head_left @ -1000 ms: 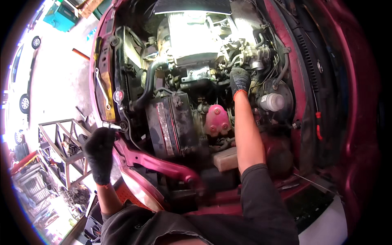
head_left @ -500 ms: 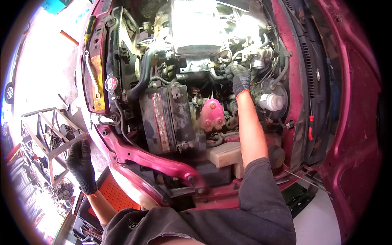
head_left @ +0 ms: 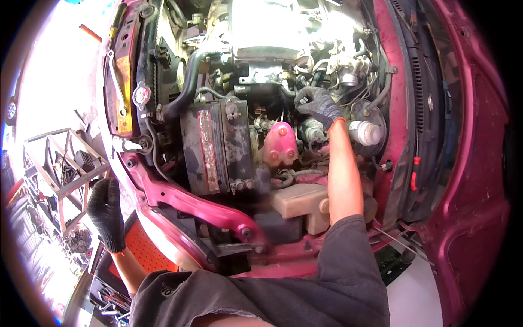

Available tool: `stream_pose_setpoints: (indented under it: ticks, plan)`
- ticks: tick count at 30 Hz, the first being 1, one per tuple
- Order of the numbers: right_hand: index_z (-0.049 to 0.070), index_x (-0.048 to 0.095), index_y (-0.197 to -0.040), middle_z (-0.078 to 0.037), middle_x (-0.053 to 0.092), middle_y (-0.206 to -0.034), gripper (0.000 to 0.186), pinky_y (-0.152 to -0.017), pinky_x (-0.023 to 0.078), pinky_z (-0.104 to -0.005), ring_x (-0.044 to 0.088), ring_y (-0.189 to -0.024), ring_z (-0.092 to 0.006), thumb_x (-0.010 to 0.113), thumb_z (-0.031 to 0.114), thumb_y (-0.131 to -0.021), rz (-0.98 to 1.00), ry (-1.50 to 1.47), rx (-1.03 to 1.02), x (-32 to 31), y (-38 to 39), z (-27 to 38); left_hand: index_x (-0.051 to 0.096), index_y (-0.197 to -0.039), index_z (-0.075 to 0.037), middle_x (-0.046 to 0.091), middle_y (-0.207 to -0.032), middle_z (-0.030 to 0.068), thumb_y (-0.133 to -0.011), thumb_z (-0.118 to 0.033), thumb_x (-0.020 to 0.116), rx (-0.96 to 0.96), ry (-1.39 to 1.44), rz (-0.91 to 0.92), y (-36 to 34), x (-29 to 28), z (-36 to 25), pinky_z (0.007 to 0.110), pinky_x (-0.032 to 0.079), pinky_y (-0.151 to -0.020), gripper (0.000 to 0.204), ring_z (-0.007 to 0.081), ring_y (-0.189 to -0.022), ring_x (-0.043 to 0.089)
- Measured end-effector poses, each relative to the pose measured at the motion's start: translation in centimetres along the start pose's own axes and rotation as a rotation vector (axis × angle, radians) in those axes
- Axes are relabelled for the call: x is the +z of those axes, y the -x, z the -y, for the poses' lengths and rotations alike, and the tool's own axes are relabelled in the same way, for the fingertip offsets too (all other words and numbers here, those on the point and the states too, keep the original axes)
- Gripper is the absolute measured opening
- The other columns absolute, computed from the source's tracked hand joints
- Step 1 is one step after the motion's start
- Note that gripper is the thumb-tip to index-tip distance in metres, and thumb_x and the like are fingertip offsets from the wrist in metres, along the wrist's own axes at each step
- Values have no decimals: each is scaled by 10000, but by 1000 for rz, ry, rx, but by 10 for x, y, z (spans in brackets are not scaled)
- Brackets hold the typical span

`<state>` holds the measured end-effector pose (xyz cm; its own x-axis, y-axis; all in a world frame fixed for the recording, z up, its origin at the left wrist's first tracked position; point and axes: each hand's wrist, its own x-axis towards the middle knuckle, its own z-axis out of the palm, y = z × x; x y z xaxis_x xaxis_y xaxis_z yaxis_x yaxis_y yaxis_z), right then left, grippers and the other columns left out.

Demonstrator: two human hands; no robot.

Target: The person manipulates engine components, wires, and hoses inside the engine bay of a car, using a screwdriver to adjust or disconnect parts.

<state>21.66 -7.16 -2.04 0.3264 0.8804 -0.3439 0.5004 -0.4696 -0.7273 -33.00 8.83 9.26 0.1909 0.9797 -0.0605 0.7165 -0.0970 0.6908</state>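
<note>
My right hand (head_left: 321, 106), in a grey and black work glove with an orange cuff, reaches into a car's engine bay. Its fingers are curled together above a metal cylinder (head_left: 313, 131), beside the hoses behind the battery; whatever they may hold is hidden. My left hand (head_left: 106, 215), in a dark glove, is off to the left, outside the pink-red car body. Its fingers are bent and pressed together; I cannot make out anything in them. Near my right hand are a pink-red mount (head_left: 281, 144) and a white-capped reservoir (head_left: 366, 133).
A black battery (head_left: 215, 147) sits left of the mount. A wrench (head_left: 115, 82) and a yellow-handled screwdriver (head_left: 117, 19) lie along the front crossmember. A red-handled screwdriver (head_left: 415, 173) is at the right. An orange tray (head_left: 147, 248) and metal frame (head_left: 68, 191) stand at the left.
My right hand has drawn back a little from the hoses, and its fingers now curl above the metal cylinder. My left hand stays at the left, its fingers bent. The view has shifted slightly.
</note>
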Motion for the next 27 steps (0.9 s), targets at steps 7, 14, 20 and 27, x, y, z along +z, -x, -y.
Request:
stream_pose_setpoints:
  ticks: [7,14,20,27]
  plan:
    - [19,652,-1121,-67,662,-1080,404,-818,545,-271,639,-938,-146,710,-109,-743,-131,-589,101,18,13,7,689,-957,5,663,-841,28,-905,-90,681,-36,70,35,5,5,-1,261,463,-740,108,97,-778,566]
    - [24,670,-1069,-48,684,-976,344,-795,552,-270,643,-904,-133,723,-78,-745,-163,-446,108,23,6,14,688,-958,5,660,-842,29,-903,-65,673,-23,95,39,-2,1,6,265,467,-745,91,105,-784,568]
    - [37,675,-1002,-94,699,-879,241,-660,559,-271,685,-763,-167,701,-53,-780,-442,-746,111,15,-1,25,685,-962,11,650,-827,29,-901,-66,679,-18,83,5,1,-12,10,259,463,-719,99,101,-772,561]
    - [29,628,-1199,-142,647,-1212,429,-990,468,-351,628,-1102,-249,707,256,-844,25,193,242,11,86,82,686,-972,-11,584,-727,-18,-923,-145,679,92,134,-43,32,-26,11,220,397,-568,142,59,-638,497]
